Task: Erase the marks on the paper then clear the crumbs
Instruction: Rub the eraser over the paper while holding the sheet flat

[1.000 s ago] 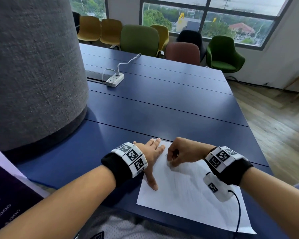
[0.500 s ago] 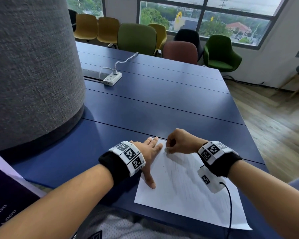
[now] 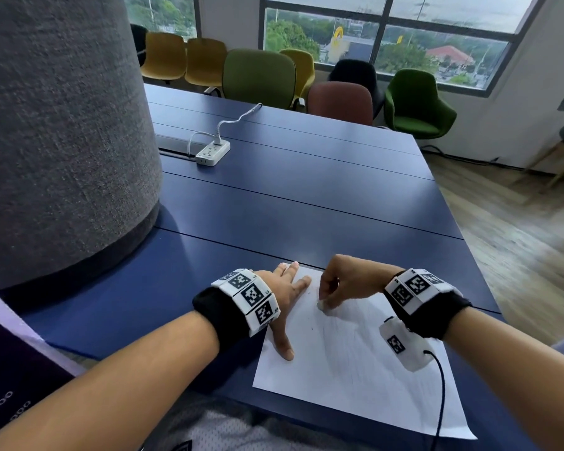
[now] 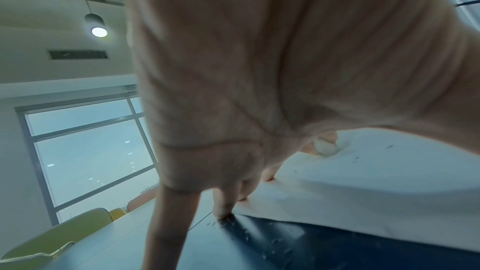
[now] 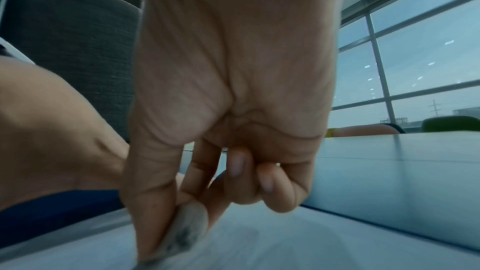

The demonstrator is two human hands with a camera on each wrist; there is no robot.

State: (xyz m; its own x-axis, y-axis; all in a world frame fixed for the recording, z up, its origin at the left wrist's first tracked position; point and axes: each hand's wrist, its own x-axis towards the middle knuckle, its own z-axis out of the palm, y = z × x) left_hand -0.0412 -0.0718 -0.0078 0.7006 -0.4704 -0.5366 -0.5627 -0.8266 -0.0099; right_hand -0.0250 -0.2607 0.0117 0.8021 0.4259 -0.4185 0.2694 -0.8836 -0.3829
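Paper (image 3: 355, 369): white sheet I see lying flat at the near edge of the blue table (image 3: 306, 206), faint pencil marks across it.
Left hand (image 3: 285, 288): fingers straight and slightly spread, pressed flat on the sheet's left edge; thumb stretched toward me along that edge.
Right hand (image 3: 345, 281): fingers curled, thumb and forefinger pinching the eraser (image 3: 320, 305); ring and little fingers (image 5: 267, 184) tucked into the palm.
Eraser: small, pale, grey-smudged, touching the paper's upper part.
Crumbs (image 4: 244, 233): dark flecks I see on the table beside the left fingertips.

White power strip (image 3: 213, 153) on blue table (image 3: 306, 203), chairs (image 3: 258, 78) behind
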